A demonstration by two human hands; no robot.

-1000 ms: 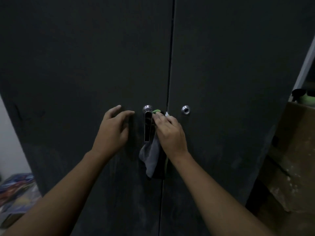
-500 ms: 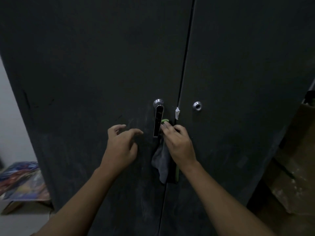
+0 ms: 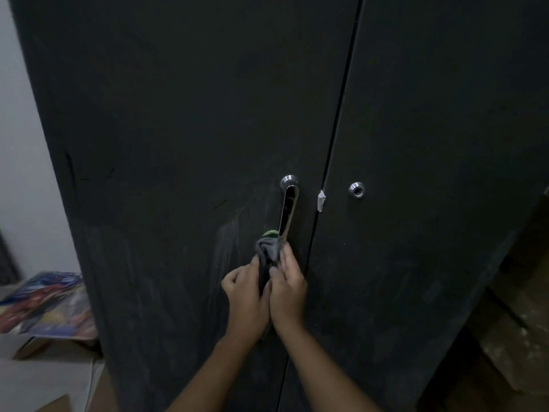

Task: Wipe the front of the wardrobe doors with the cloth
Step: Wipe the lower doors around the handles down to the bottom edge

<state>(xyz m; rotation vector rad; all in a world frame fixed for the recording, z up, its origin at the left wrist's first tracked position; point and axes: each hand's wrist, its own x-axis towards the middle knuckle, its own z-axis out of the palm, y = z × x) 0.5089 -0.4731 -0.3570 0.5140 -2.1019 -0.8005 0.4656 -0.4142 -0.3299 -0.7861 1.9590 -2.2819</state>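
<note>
Below the chrome handle (image 3: 287,214), at its 6 o'clock, left hand (image 3: 248,295) and right hand (image 3: 287,288) together clutch the grey cloth (image 3: 268,251) against the left wardrobe door (image 3: 184,129). Regripping step, likely; next, spread cloth, wipe streaks.

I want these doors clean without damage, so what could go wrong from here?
The cloth sits bunched between both hands by the handle, so it may snag there. The tape scrap on the door seam could get rubbed off. Pale streaks on the left door suggest that wiping may only smear the dust.
</note>
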